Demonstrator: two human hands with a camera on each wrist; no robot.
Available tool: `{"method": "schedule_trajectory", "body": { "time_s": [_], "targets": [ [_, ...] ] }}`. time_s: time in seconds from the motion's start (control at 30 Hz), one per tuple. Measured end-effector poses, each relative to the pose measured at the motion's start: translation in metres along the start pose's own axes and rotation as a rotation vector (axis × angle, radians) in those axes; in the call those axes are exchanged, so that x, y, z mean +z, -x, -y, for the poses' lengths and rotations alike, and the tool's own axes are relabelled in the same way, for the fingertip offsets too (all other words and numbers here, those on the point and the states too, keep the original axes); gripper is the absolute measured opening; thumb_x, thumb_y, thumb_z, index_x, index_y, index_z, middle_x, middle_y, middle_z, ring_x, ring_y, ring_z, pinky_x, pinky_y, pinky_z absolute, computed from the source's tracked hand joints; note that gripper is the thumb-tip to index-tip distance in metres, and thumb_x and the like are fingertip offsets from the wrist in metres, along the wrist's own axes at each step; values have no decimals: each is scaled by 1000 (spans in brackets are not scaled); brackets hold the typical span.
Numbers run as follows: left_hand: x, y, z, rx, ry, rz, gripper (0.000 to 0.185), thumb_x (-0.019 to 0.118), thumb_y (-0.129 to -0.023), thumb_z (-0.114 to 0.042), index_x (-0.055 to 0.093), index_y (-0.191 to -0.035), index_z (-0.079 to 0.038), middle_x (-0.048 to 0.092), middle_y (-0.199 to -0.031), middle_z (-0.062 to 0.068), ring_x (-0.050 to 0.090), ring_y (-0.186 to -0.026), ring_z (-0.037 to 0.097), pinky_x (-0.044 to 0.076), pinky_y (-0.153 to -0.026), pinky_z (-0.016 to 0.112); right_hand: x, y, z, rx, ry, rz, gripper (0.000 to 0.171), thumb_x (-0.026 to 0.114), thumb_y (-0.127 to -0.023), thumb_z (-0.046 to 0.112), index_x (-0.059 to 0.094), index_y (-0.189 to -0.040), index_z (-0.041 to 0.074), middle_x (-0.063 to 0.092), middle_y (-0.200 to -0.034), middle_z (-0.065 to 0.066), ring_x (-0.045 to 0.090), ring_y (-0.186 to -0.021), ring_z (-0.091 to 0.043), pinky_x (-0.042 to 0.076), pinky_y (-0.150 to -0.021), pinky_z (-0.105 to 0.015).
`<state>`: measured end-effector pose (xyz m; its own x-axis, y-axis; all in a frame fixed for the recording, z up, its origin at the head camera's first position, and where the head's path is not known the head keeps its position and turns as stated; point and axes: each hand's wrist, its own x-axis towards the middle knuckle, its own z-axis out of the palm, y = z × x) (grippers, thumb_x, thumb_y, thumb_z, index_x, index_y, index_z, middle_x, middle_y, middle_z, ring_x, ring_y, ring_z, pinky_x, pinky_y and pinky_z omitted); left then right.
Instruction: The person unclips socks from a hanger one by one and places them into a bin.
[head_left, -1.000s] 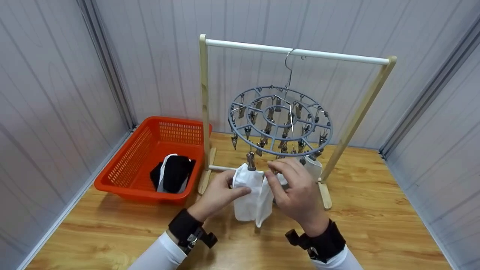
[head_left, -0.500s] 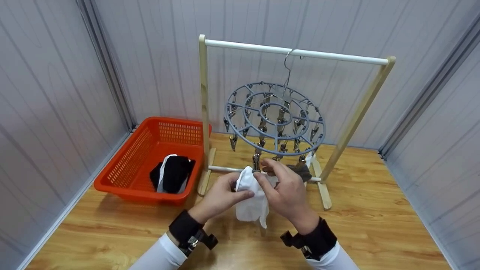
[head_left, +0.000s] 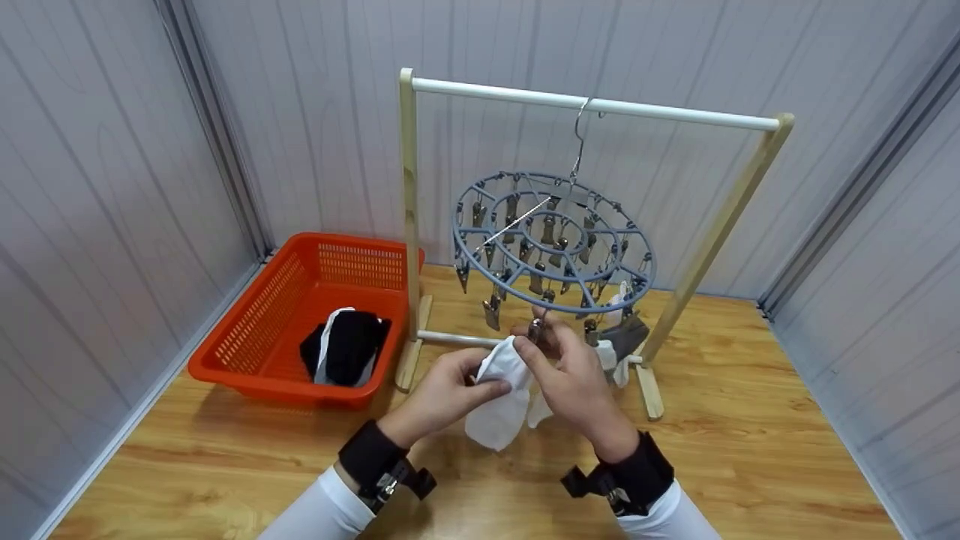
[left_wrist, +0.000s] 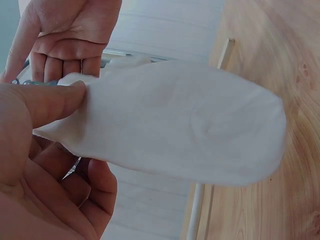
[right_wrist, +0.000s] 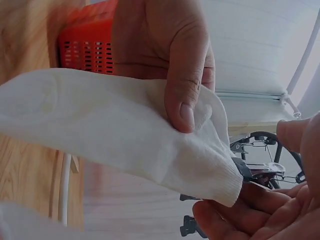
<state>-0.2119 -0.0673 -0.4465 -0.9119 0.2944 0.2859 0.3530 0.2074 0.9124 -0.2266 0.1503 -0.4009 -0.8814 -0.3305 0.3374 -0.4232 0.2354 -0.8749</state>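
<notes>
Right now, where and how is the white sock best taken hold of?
Probably pinch the white sock near its cuff, from the left: the right hand and metal clip crowd the cuff's right side, and the limp foot hangs free below.

White sock (head_left: 496,420), blue-grey hanger ring (head_left: 581,309), orange basket (head_left: 281,384), black cloth (head_left: 354,349), brown wood-grained table (head_left: 480,499).

Two white-sleeved forearms (head_left: 319,510) extend toward the far edge of the wood-grained desk (head_left: 750,420), wide black bands (head_left: 371,454) round both wrists (head_left: 619,441). The bare left hand (head_left: 439,394) pinches between thumb (head_left: 487,391) and bent fingers; just beside it, the bare right hand (head_left: 574,382) curls its fingers opposite its thumb (head_left: 534,358).
</notes>
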Motion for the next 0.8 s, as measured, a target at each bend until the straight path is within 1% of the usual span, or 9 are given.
{"method": "schedule_trajectory", "body": {
  "time_s": [0.07, 0.17, 0.27, 0.33, 0.4, 0.57, 0.7, 0.8],
  "targets": [
    [1, 0, 0, 3, -14, -5, 24, 83, -102, -14, 78, -122, -1, 78, -108, 9, 68, -88, 14, 57, -76, 27, -1, -1, -1, 14, -22, -15, 62, 69, -113, 32, 50, -163, 0, 76, -139, -12, 72, -128, -25, 56, -109, -45],
    [1, 0, -1, 7, -34, -10, 22, 84, -102, -14, 79, -119, -1, 78, -105, 8, 68, -86, 13, 56, -74, 27, -1, -1, 0, 21, -70, -48, 51, 70, -113, 27, 60, -154, -1, 76, -138, -14, 76, -119, -25, 59, -103, -37],
    [1, 1, -3, 7, -41, -8, 21, 84, -101, -14, 80, -118, -2, 79, -104, 7, 68, -85, 12, 56, -73, 27, -1, -2, 1, 9, -113, -80, 37, 70, -113, 19, 68, -143, -4, 78, -131, -16, 79, -110, -27, 62, -97, -33],
    [1, 1, -3, 5, -44, -10, 21, 84, -101, -14, 80, -117, -2, 79, -104, 7, 68, -85, 12, 57, -73, 27, -1, -3, 1, 2, -130, -94, 30, 69, -112, 15, 71, -136, -3, 81, -122, -15, 79, -105, -27, 63, -94, -32],
    [1, 1, -4, 2, -47, -10, 21, 84, -101, -14, 80, -118, -2, 79, -103, 7, 68, -84, 12, 57, -73, 27, 0, -3, 2, -3, -156, -100, 27, 68, -112, 11, 73, -134, -4, 81, -117, -16, 79, -105, -28, 63, -93, -33],
    [-1, 1, -3, -7, -39, -9, 21, 83, -102, -14, 80, -119, -1, 79, -102, 8, 67, -83, 13, 56, -73, 27, 0, -3, 2, -34, -224, -111, 26, 70, -110, 6, 74, -131, -9, 80, -119, -23, 78, -111, -31, 64, -94, -37],
    [-3, 1, -4, -5, -39, -10, 20, 83, -102, -13, 80, -117, -1, 78, -101, 8, 66, -83, 14, 55, -72, 28, -2, -2, 3, -49, -219, -114, 25, 73, -108, 7, 78, -129, -6, 81, -120, -19, 79, -113, -28, 64, -95, -38],
    [-8, -1, 1, 10, -48, -17, 18, 83, -102, -13, 80, -117, -2, 77, -100, 7, 64, -82, 14, 53, -71, 27, 1, -4, 2, -58, -190, -116, 24, 75, -108, 11, 81, -129, 0, 82, -120, -14, 79, -114, -23, 64, -96, -38]
  ]
}}
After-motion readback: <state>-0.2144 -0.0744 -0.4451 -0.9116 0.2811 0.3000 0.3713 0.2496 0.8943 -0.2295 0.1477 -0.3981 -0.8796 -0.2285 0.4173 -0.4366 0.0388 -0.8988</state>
